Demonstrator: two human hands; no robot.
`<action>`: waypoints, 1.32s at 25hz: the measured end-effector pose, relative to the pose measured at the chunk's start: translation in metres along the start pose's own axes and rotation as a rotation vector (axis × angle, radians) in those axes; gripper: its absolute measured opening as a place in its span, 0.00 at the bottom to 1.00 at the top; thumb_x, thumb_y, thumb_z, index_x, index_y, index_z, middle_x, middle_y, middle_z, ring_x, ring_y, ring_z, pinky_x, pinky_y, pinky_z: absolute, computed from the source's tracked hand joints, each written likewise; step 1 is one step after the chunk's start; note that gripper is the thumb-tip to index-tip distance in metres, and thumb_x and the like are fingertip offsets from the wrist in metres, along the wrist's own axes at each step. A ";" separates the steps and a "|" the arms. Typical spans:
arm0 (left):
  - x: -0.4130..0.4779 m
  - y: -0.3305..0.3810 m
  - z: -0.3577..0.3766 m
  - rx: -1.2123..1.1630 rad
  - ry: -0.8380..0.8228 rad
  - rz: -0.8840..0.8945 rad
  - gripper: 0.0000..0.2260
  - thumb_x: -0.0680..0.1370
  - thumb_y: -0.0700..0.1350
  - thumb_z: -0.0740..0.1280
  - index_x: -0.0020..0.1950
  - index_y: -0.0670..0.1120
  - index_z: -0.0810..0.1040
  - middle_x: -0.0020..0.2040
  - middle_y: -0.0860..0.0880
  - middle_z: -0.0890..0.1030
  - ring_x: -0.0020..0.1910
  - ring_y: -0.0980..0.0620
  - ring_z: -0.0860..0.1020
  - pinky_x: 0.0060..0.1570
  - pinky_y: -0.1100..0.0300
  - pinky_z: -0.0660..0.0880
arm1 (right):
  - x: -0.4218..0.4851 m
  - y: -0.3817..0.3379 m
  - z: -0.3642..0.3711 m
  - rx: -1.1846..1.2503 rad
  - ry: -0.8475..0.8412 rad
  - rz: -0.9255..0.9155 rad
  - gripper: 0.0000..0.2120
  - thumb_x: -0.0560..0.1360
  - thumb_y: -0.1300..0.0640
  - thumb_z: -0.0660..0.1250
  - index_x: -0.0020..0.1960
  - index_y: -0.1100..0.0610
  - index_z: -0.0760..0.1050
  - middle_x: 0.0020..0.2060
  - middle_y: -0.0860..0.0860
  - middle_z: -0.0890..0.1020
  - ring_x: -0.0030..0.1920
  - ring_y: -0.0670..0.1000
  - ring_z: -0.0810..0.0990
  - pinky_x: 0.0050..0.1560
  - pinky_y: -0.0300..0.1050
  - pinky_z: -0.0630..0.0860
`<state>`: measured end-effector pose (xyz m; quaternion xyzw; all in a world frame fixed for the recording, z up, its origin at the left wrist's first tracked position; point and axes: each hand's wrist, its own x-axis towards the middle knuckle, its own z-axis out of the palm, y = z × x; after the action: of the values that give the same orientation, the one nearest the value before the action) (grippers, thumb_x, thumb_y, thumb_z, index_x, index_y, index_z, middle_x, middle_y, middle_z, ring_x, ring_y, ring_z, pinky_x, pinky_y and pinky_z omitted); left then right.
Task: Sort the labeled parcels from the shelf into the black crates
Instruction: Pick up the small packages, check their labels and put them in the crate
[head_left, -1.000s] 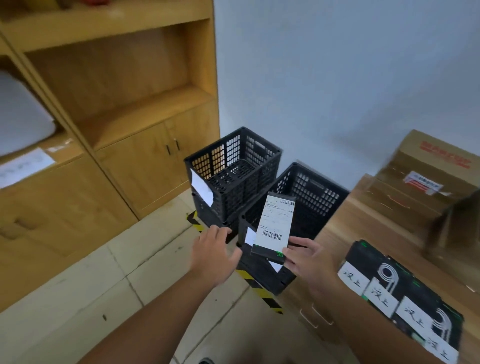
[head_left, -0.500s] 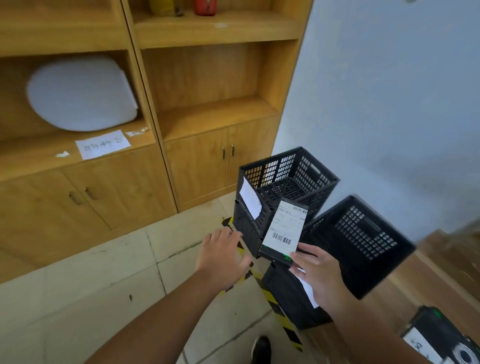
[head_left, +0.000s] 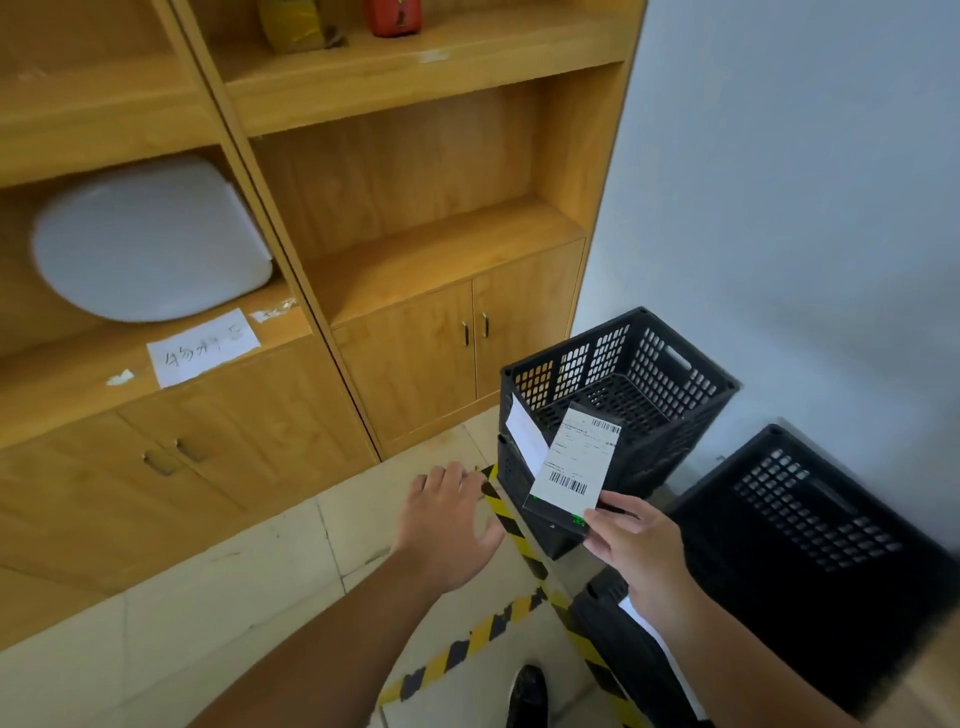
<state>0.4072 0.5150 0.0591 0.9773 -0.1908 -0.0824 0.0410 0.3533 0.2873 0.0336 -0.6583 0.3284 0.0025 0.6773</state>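
Closest in, the right hand (head_left: 636, 540) pinches the parcel (head_left: 569, 467) by its lower corner, thumb on the label side. The left hand (head_left: 447, 519) floats just beside it, fingers loosely spread, holding nothing.

The parcel is a slim, flat black box with a white shipping label over nearly its whole top face. There are barcodes at both ends and a bit of green print on the black edge by the thumb. It's up in the air in front of the farther crate (head_left: 691, 374), tilted label-up, so the person is probably reading it to pick a crate.

Progress-wise it looks early, with one parcel in hand and not dropped yet. The farther crate shows bare mesh floor, so likely nothing in there. The nearer crate (head_left: 810, 514) on the right only shows its outer wall, so no clue what's inside.

Back on the shelf (head_left: 426, 260) sits a white rounded padded thing (head_left: 150, 244), maybe another parcel left to sort, but it's too blurry to call.
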 end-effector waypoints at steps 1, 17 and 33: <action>0.019 -0.002 -0.004 0.017 -0.003 0.012 0.27 0.79 0.62 0.52 0.74 0.52 0.66 0.67 0.51 0.70 0.66 0.49 0.69 0.69 0.53 0.64 | 0.016 -0.007 0.004 0.005 0.006 0.009 0.11 0.73 0.71 0.75 0.52 0.59 0.80 0.44 0.53 0.86 0.45 0.47 0.85 0.34 0.36 0.82; 0.342 -0.052 -0.040 -0.009 0.001 0.322 0.22 0.80 0.61 0.54 0.70 0.52 0.67 0.65 0.53 0.71 0.62 0.53 0.70 0.64 0.56 0.70 | 0.227 -0.098 0.079 0.038 0.191 0.117 0.11 0.75 0.67 0.75 0.53 0.56 0.79 0.45 0.53 0.87 0.48 0.54 0.87 0.51 0.53 0.86; 0.564 -0.094 0.031 0.011 -0.196 0.707 0.23 0.78 0.62 0.54 0.67 0.53 0.71 0.60 0.55 0.73 0.57 0.54 0.71 0.60 0.55 0.71 | 0.383 -0.075 0.168 0.118 0.558 0.364 0.11 0.76 0.67 0.74 0.53 0.54 0.78 0.46 0.53 0.86 0.47 0.52 0.86 0.43 0.43 0.84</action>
<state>0.9514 0.3861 -0.0635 0.8387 -0.5201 -0.1555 0.0432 0.7604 0.2626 -0.0855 -0.5239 0.6131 -0.0759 0.5865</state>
